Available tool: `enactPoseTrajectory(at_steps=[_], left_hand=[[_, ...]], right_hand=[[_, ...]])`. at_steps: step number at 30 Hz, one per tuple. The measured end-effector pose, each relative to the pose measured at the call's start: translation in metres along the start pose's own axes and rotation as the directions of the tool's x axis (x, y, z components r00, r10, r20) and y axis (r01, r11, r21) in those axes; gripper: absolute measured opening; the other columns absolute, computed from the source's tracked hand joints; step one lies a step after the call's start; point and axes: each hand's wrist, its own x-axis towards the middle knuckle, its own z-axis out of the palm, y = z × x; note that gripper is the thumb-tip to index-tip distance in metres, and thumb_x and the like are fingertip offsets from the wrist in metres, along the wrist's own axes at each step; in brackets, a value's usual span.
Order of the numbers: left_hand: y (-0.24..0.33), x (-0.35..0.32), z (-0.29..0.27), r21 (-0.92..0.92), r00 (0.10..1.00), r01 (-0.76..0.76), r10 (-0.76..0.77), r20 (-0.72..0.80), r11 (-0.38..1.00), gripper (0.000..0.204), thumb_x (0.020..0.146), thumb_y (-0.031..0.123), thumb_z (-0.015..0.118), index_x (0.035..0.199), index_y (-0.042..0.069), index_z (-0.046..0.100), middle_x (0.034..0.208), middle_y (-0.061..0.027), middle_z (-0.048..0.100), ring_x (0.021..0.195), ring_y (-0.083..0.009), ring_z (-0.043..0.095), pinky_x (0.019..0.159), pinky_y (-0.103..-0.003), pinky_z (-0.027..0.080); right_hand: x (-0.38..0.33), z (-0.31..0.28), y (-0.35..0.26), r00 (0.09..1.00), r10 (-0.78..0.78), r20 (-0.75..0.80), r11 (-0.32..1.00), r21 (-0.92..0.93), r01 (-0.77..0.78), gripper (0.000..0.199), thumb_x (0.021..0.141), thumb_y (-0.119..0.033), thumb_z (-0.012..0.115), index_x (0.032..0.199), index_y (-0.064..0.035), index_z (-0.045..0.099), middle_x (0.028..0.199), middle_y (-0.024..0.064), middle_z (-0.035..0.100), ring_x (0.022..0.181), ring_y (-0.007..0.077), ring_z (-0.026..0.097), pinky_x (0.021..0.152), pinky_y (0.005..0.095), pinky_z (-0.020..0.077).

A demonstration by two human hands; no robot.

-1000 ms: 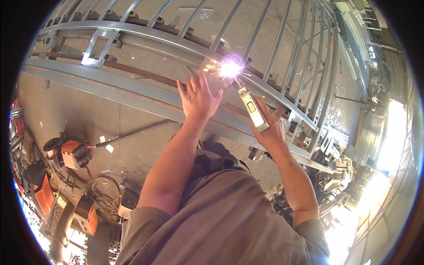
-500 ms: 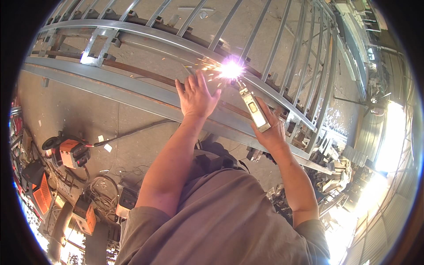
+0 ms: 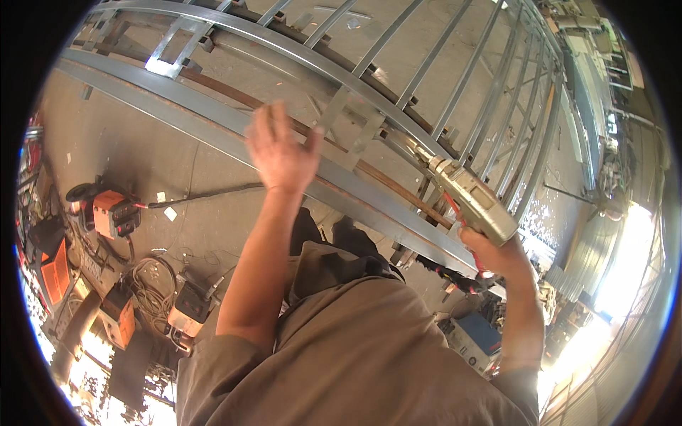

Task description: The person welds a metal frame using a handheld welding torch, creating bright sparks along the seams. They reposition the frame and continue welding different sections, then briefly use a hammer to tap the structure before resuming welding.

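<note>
My right hand (image 3: pixel 497 254) is wrapped round the handle of a boxy, metallic-coloured welding gun (image 3: pixel 476 202). The gun's narrow nozzle points up and left at the near rail of a grey metal railing frame (image 3: pixel 366 91), and no glow shows at its tip. Whether the tip touches the metal I cannot tell. Over a wide steel beam (image 3: pixel 206 131) hovers my left hand (image 3: pixel 284 153), empty, with its fingers apart and slightly blurred. Between the hands, short flat pieces (image 3: pixel 366 135) join the frame's near rail toward the beam. A similar small bracket (image 3: pixel 177 46) sits farther left.
Orange-and-black machines (image 3: pixel 114 213) stand on the floor at left, with a dark cable (image 3: pixel 206 197) running from one toward the beam. Coiled cable (image 3: pixel 153 291) lies below them. At lower right is a blue-topped box (image 3: pixel 477 337). Brown bars (image 3: pixel 401 188) lie beside the beam.
The bright arc and sparks have gone out. My right hand has drawn the welding gun right and down, while my left hand has moved left, away from the joint.
</note>
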Motion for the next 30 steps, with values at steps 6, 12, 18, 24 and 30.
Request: enactPoseTrajectory(at_steps=[6,12,18,24,30], left_hand=[[-0.02,-0.003,0.003,-0.374,0.46,0.824,-0.888,0.006,0.425,0.082,0.101,0.049,0.063,0.158,-0.001,0.033,0.148,-0.0274,0.051,0.137,-0.0447,0.052,0.112,-0.053,0.044],[0.001,0.006,0.016,-0.457,0.294,0.857,-0.954,0.054,0.238,0.077,0.105,0.054,0.054,0.151,-0.005,0.034,0.141,-0.0302,0.059,0.125,-0.0423,0.064,0.106,-0.048,0.051],[0.002,0.013,0.016,-0.259,0.246,0.937,-0.969,0.006,0.236,0.078,0.103,0.062,0.048,0.139,-0.007,0.043,0.134,-0.0295,0.063,0.121,-0.0453,0.064,0.103,-0.054,0.051],[0.005,0.017,0.014,-0.102,0.247,0.963,-0.968,-0.033,0.249,0.079,0.104,0.065,0.043,0.137,-0.007,0.044,0.129,-0.029,0.065,0.117,-0.0467,0.066,0.101,-0.056,0.052],[0.005,0.018,0.017,-0.098,0.247,0.962,-0.966,-0.077,0.254,0.081,0.103,0.065,0.043,0.139,-0.007,0.043,0.13,-0.0286,0.065,0.117,-0.047,0.067,0.101,-0.055,0.052]], right_hand=[[0.08,-0.026,0.003,0.94,0.074,0.333,0.997,0.006,-0.081,0.041,0.084,-0.011,0.075,0.123,-0.0039,0.069,0.105,0.0034,0.073,0.094,0.0136,0.066,0.087,0.0292,0.0544],[0.154,0.009,0.026,0.852,-0.157,0.5,0.913,0.403,-0.068,0.034,0.081,0.0,0.072,0.115,0.0007,0.07,0.097,0.0077,0.073,0.081,0.0168,0.068,0.071,0.0334,0.0576],[0.187,0.037,0.031,0.765,-0.217,0.606,0.837,0.519,-0.174,0.022,0.079,0.003,0.07,0.101,0.0022,0.07,0.082,0.007,0.068,0.069,0.0158,0.064,0.062,0.031,0.0523],[0.201,0.057,0.031,0.717,-0.241,0.654,0.813,0.54,-0.219,0.019,0.08,0.002,0.069,0.1,0.0011,0.067,0.082,0.0068,0.066,0.068,0.0157,0.062,0.062,0.0306,0.0517],[0.207,0.06,0.036,0.684,-0.247,0.686,0.845,0.498,-0.194,0.016,0.081,0.001,0.068,0.098,0.0006,0.066,0.082,0.0066,0.066,0.068,0.0155,0.062,0.063,0.0309,0.052]])
